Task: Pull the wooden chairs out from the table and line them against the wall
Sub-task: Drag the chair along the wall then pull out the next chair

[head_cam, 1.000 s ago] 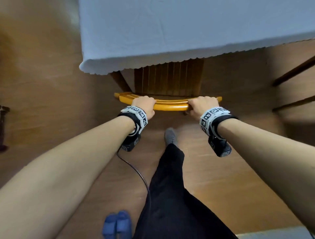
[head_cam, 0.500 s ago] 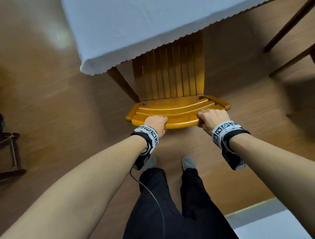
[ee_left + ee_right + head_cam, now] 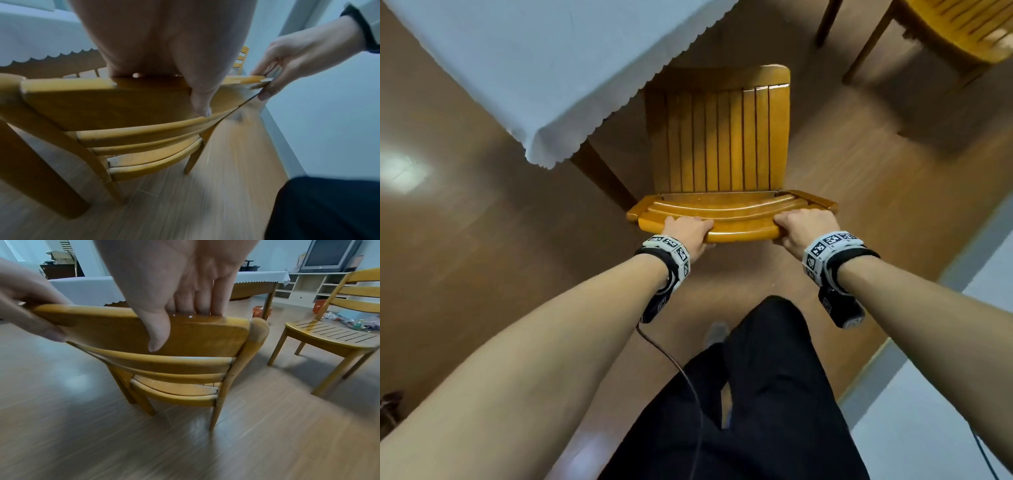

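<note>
A yellow wooden chair (image 3: 717, 144) with a slatted seat stands in front of me, its seat almost wholly out from under the table (image 3: 524, 58) with the white cloth. My left hand (image 3: 688, 233) grips the left part of the curved top rail (image 3: 743, 233). My right hand (image 3: 803, 226) grips its right end. In the left wrist view the left hand (image 3: 185, 68) wraps over the rail (image 3: 102, 99), thumb on the back. The right wrist view shows my right hand (image 3: 185, 293) with fingers over the rail (image 3: 201, 335) and thumb behind.
A second wooden chair (image 3: 955, 31) stands at the upper right, also in the right wrist view as a chair (image 3: 333, 335). A light wall with its baseboard (image 3: 893, 359) runs along the right behind me. A shelf unit with a television (image 3: 327, 256) stands beyond the table.
The chair has slid back out from under the table, showing nearly the whole seat. I have stepped backwards toward the wall, and both hands keep their grip on the top rail.
</note>
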Tool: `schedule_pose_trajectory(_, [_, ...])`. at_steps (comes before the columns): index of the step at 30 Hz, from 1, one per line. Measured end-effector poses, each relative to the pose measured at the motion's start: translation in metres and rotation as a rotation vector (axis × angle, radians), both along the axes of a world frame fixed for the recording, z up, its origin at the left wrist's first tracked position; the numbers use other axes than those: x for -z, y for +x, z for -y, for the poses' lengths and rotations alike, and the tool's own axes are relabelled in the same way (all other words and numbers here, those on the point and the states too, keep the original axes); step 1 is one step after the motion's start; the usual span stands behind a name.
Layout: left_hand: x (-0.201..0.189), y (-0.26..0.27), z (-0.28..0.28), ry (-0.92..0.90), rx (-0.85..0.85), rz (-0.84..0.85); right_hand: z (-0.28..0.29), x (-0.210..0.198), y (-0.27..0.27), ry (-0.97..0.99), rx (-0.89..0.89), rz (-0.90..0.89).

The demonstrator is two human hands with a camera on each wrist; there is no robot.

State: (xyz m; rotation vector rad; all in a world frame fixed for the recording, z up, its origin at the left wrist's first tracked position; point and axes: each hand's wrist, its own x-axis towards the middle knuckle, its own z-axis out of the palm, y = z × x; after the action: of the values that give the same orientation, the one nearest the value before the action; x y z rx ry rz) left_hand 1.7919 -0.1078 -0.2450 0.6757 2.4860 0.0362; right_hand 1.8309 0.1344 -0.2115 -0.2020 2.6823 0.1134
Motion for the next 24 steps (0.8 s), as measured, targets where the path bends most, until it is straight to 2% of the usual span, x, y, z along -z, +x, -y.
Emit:
schedule_pose_trajectory(13, [0.006, 0.074, 0.107, -0.004, 0.366, -0.042, 0.14, -0.002, 0.158, 0.101, 0.302, 0.074])
schedule_pose_trajectory(19, [0.017, 0.139, 0.174, -0.043, 0.556, -0.042, 0.23, 0.004, 0.246, 0.087, 0.472, 0.171])
schedule_pose_trajectory(24, [0.016, 0.185, 0.246, -0.062, 0.646, -0.028, 0.317, 0.002, 0.31, 0.085, 0.535, 0.193])
